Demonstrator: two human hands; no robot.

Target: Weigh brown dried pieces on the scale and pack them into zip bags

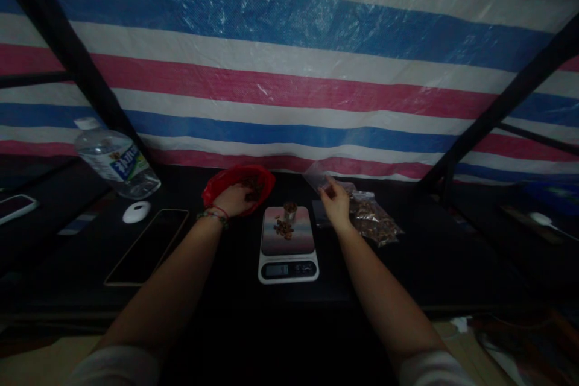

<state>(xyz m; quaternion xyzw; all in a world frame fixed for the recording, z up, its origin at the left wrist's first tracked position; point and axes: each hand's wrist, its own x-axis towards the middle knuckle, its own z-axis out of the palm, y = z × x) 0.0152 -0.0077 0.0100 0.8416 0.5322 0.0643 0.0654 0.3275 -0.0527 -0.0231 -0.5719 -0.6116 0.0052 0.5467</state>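
Note:
My left hand point(231, 200) reaches into a red plastic bag point(268, 183) that stands with its mouth wide. Small brown pieces point(254, 187) lie inside, and the fingertips are hidden among them. Between the hands sits a white kitchen scale point(266, 265) with a small pile of brown pieces point(284, 230) on its plate. Behind that pile a small metal cup point(290, 212) with brown content stands on the plate too. To the right, my right hand point(337, 200) pinches a clear plastic bag point(315, 174). Beside it lie filled zip bags point(373, 220) of brown pieces.
Left of the red bag are a dark-screened phone point(147, 247), a white computer mouse point(136, 211) and a clear water bottle point(116, 160). Another phone point(17, 207) lies at the far left. A striped tarp point(289, 84) hangs behind the black table point(407, 271), between dark metal posts point(488, 111).

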